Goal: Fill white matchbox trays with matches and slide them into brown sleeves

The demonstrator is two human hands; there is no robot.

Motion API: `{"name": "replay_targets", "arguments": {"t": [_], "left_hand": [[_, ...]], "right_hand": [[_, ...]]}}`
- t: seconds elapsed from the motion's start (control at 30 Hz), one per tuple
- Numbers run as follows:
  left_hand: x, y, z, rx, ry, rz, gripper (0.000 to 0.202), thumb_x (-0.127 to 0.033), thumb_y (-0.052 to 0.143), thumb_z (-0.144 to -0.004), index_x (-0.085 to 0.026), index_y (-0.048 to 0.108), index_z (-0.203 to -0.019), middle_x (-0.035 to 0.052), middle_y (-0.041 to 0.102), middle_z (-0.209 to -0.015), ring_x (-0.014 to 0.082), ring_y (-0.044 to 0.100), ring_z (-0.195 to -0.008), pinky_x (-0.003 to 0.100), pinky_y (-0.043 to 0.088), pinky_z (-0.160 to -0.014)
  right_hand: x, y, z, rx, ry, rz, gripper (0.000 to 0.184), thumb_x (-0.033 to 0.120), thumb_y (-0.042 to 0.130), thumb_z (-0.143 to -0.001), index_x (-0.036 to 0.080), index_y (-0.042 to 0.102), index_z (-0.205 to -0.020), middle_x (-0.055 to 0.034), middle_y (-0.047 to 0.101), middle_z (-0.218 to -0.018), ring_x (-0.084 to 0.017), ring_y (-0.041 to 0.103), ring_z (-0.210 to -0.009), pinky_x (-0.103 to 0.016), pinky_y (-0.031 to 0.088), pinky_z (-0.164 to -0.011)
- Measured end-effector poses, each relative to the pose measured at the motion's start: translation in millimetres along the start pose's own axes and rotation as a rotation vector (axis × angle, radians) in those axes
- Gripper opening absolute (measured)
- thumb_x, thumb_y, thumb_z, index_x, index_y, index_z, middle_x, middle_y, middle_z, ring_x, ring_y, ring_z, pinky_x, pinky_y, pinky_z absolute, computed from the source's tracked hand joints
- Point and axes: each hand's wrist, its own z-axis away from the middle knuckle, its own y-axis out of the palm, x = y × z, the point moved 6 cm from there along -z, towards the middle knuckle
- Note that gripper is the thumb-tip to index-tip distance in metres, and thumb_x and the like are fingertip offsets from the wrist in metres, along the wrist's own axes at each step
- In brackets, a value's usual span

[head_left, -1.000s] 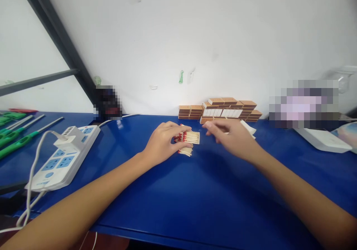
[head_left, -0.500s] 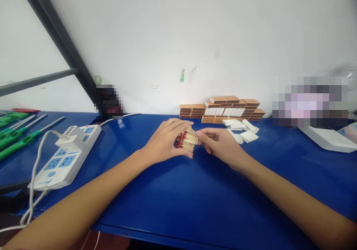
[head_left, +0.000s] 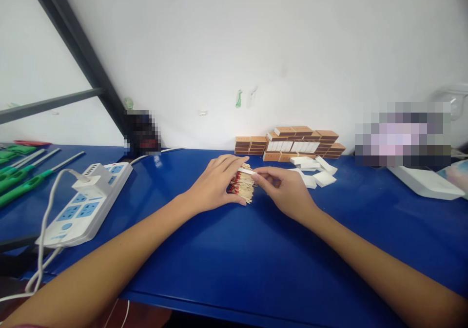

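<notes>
Matchstick bundle [head_left: 243, 186]: on blue tabletop [head_left: 234, 260], clasped between left hand [head_left: 216, 186] and right hand [head_left: 283, 189], fingers of both curled against it.

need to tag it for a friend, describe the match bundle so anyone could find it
On the blue table, in front of the brown matchboxes stacked at the wall, the left hand and right hand meet. The match bundle is held between them: pale sticks with red heads, unlike the white trays to its right.

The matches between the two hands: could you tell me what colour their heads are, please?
Red heads on pale wooden matches, clearest in the head view.
</notes>
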Motion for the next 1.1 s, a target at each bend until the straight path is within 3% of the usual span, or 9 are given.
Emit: {"name": "replay_targets", "arguments": {"t": [0.33, 0.57, 0.7, 0.87, 1.03, 1.1], "left_hand": [[-1.3, 0.9, 1.1, -0.01, 0.017, 0.0, 0.107, -0.055, 0.085, -0.075, -0.03, 0.025, -0.16, 0.013, 0.05, -0.151, 0.0347, 0.042, -0.143, 0.056, 0.035, -0.118], [-2.8, 0.5, -0.1, 0.0, -0.012, 0.019, 0.105, -0.052, 0.087, -0.075, -0.029, 0.027, -0.159, 0.0132, 0.05, -0.151, 0.0355, 0.042, -0.143, 0.056, 0.037, -0.117], [-4.6, 1.1, -0.1, 0.02, -0.022, 0.058, 0.106, -0.053, 0.087, -0.075, -0.03, 0.026, -0.159, 0.0134, 0.047, -0.154, 0.0362, 0.041, -0.145, 0.058, 0.036, -0.117], [-2.2, 3.0, 1.0, 0.025, -0.02, 0.072, 0.113, -0.06, 0.085, -0.073, -0.028, 0.022, -0.161, 0.0154, 0.042, -0.158, 0.0375, 0.037, -0.147, 0.058, 0.034, -0.119], [-2.1, 3.5, 0.9, 0.045, -0.038, 0.053, 0.116, -0.064, 0.083, -0.074, -0.027, 0.017, -0.163, 0.0154, 0.04, -0.16, 0.0378, 0.035, -0.148, 0.058, 0.031, -0.121], [-3.5, 3.1, 0.6, 0.067, -0.047, 0.038, 0.116, -0.065, 0.081, -0.075, -0.026, 0.017, -0.163, 0.0141, 0.041, -0.16, 0.0364, 0.033, -0.149, 0.056, 0.03, -0.122]], "right_hand": [[18.7, -5.0, 6.4, -0.075, -0.372, 0.242, 0.024, 0.034, 0.058, -0.102, 0.023, 0.076, -0.112, -0.0033, 0.073, -0.081, -0.016, 0.063, -0.066, -0.03, 0.051, -0.064], [25.7, -8.3, 11.8, -0.13, -0.535, 0.386, 0.027, 0.029, 0.058, -0.103, 0.024, 0.074, -0.123, -0.0053, 0.079, -0.099, -0.018, 0.072, -0.085, -0.031, 0.056, -0.077], [25.0, -12.7, 10.9, -0.12, -0.514, 0.433, 0.027, 0.031, 0.058, -0.102, 0.027, 0.075, -0.123, -0.0054, 0.08, -0.102, -0.02, 0.074, -0.089, -0.033, 0.056, -0.078], [22.0, -22.4, 4.9, -0.185, -0.435, 0.35, 0.022, 0.032, 0.06, -0.101, 0.022, 0.076, -0.112, -0.0063, 0.078, -0.091, -0.02, 0.072, -0.078, -0.033, 0.055, -0.075], [0.3, -55.6, -13.2, -0.176, -0.107, 0.198, 0.026, 0.044, 0.064, -0.095, 0.021, 0.076, -0.099, -0.0061, 0.076, -0.083, -0.02, 0.068, -0.07, -0.031, 0.051, -0.062], [-15.9, -73.2, -20.5, -0.093, 0.041, 0.155, 0.034, 0.053, 0.064, -0.092, 0.021, 0.075, -0.093, -0.006, 0.075, -0.08, -0.02, 0.067, -0.069, -0.031, 0.049, -0.06]]}}
